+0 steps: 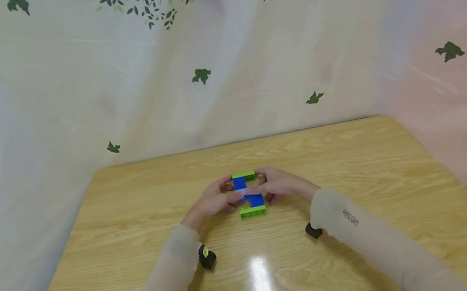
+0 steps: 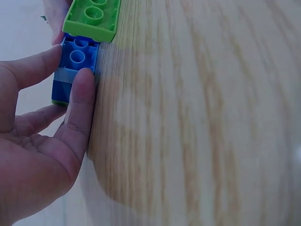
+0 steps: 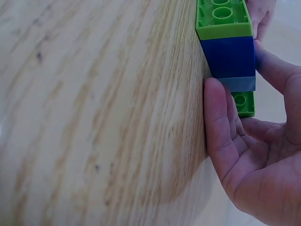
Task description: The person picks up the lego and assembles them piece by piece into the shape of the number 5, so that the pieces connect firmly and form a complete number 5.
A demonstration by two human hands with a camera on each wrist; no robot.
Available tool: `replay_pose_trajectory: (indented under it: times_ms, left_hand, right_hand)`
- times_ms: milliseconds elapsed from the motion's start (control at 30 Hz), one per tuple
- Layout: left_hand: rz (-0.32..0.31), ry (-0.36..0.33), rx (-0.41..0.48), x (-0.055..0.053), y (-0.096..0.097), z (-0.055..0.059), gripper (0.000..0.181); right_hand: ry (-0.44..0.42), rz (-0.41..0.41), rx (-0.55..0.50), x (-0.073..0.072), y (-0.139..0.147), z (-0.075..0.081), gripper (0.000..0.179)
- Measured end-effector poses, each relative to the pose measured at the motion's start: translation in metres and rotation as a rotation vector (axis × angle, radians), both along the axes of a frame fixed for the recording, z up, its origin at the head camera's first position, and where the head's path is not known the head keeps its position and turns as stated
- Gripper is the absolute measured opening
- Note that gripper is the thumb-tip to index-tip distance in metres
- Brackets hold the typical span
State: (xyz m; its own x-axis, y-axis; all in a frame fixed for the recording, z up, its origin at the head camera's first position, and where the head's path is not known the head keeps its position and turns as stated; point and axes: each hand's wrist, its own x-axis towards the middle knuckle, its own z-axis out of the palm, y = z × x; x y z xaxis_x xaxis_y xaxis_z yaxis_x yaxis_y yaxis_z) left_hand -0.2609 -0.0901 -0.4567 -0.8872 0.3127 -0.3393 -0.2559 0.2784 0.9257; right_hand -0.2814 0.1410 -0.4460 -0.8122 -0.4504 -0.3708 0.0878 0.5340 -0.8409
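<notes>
On the wooden table lies a build of toy bricks joined together. A near green brick [image 1: 253,212] and a far green brick [image 1: 244,176] form its two ends. Between them are a far-left blue brick [image 1: 239,183], a near-right blue brick [image 1: 256,201] and a light blue piece [image 3: 241,84] in the middle. My left hand [image 1: 214,198] grips the build from the left, its thumb over the middle. From the right, my right hand [image 1: 280,182] holds it the same way, a finger at the far green brick. Hollow undersides of some bricks show in the left wrist view.
The wooden table [image 1: 139,192] reaches back to a pale curtain [image 1: 254,101] printed with leaves and birds. Small black devices sit at both wrists, the left one [image 1: 207,258] and the right one [image 1: 313,230]. Light reflects off the tabletop in front of the build.
</notes>
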Motion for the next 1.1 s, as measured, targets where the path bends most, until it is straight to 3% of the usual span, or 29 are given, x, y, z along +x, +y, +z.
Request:
replay_pose_trajectory:
  times_ms: [200,367,567,700,800,967,1100]
  left_hand:
    - [-0.031,0.019,-0.005,-0.004,0.001,0.004,0.081]
    - [-0.07,0.042,-0.047,-0.006,-0.007,0.015,0.082]
    - [-0.175,0.181,-0.124,-0.007,-0.029,0.035,0.065]
    - [-0.236,0.294,-0.194,-0.006,-0.046,0.052,0.053]
    - [-0.235,0.377,-0.221,-0.006,-0.058,0.067,0.048]
    - [-0.185,0.537,-0.309,-0.01,-0.075,0.091,0.048]
    - [-0.144,0.671,-0.413,-0.012,-0.091,0.102,0.048]
  right_hand:
    - [0.005,-0.006,-0.012,-0.004,0.002,0.003,0.067]
    - [-0.007,-0.003,0.028,-0.009,0.005,0.01,0.069]
    - [0.077,0.059,0.07,-0.012,0.017,0.034,0.061]
    - [0.219,0.136,0.113,-0.015,0.027,0.054,0.054]
    - [0.377,0.177,0.182,-0.019,0.036,0.071,0.049]
    - [0.598,0.178,0.289,-0.023,0.057,0.1,0.046]
    - [0.767,0.18,0.411,-0.022,0.075,0.112,0.045]
